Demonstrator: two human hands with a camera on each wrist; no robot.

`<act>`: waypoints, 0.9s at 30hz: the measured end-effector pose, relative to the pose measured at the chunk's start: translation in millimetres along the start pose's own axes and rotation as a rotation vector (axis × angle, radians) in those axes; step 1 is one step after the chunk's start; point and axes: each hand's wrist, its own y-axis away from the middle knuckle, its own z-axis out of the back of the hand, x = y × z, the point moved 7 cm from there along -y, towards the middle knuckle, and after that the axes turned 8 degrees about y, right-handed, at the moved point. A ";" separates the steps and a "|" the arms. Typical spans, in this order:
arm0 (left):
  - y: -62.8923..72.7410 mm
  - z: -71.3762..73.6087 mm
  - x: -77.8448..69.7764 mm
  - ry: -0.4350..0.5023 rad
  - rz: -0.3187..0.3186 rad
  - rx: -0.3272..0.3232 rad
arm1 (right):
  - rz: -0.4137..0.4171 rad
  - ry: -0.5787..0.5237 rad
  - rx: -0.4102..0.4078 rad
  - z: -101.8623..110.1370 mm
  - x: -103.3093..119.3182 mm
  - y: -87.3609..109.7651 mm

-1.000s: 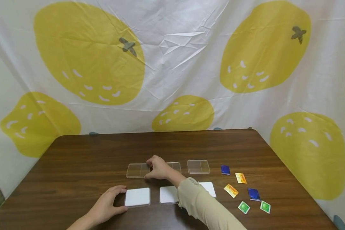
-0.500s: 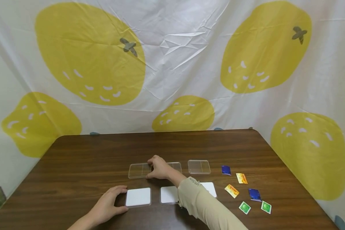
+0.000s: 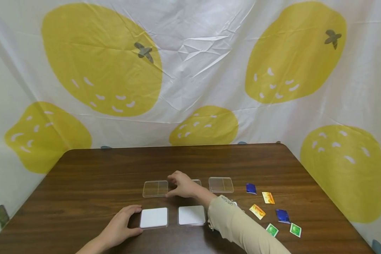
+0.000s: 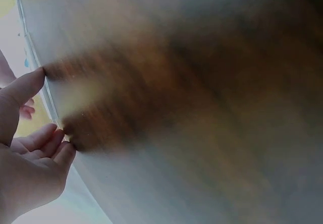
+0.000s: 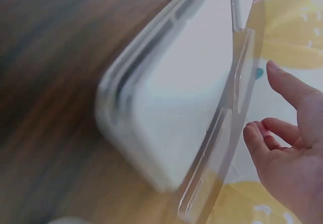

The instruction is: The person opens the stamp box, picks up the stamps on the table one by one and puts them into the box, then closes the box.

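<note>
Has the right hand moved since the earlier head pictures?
Yes, the right hand has shifted slightly rightward in the head view, judged against the table.

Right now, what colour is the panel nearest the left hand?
The panel is white, seen best in the head view.

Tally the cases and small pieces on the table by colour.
White cases: 2
Clear cases: 3
Blue pieces: 2
Orange pieces: 2
Green pieces: 2
Total: 11, leaving out a white corner showing past the sleeve, too hidden to identify.
</note>
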 end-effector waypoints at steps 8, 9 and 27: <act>-2.3 1.6 -4.3 -0.002 0.002 0.012 | 0.010 -0.164 0.028 18.5 -13.4 37.9; -2.7 2.4 -6.2 0.000 -0.012 0.007 | 0.007 -0.179 0.030 20.6 -16.0 43.1; -27.6 -28.9 -83.5 0.126 -0.213 0.049 | -0.078 -0.357 -0.050 65.6 -68.2 151.9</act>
